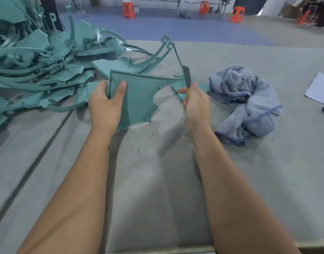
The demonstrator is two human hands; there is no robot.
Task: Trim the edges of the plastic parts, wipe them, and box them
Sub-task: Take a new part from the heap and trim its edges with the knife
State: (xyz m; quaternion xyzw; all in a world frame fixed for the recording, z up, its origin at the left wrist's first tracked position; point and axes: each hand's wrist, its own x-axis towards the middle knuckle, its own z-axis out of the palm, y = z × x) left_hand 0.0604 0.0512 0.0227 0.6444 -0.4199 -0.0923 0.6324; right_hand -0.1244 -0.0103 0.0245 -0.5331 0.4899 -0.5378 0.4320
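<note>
Left of the towel (247, 105), the left hand (104, 105) gripped the plastic part (139, 96) (raised off the table) while the right hand (196, 105) clasped the knife (186, 77), best drawn shallowly along its rim.

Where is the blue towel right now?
In the head view the blue towel lies crumpled on the grey table, to the right of the right hand holding the knife.

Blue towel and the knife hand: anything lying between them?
Nothing solid: in the head view, only bare grey table cover with thin shavings separates the right hand from the blue towel.
</note>
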